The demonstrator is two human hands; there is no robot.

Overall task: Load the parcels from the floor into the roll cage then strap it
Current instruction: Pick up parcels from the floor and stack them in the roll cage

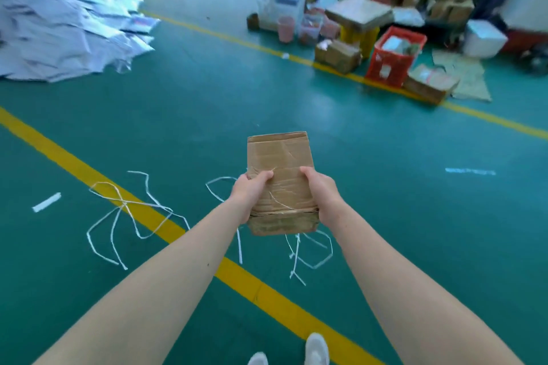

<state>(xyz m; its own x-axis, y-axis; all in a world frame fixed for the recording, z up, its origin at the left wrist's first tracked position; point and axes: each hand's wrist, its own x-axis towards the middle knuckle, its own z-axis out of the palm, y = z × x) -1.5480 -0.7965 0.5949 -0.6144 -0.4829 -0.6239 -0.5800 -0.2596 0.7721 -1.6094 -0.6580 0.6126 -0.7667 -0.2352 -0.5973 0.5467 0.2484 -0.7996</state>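
Green warehouse floor (385, 187) lies beneath both hands. Left hand (249, 195) and right hand (321, 194) grasp a taped cardboard parcel (281, 169) between them. Step: carrying. No roll cage visible; locate it next.

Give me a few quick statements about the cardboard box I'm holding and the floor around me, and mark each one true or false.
1. The left hand and right hand both grip the taped brown cardboard parcel. True.
2. The parcel rests on the green floor. False: it is held in the air above the floor.
3. Loose white plastic straps lie across the yellow floor line. True.
4. The red plastic crate stands on the left. False: it stands at the far right, among cardboard boxes.
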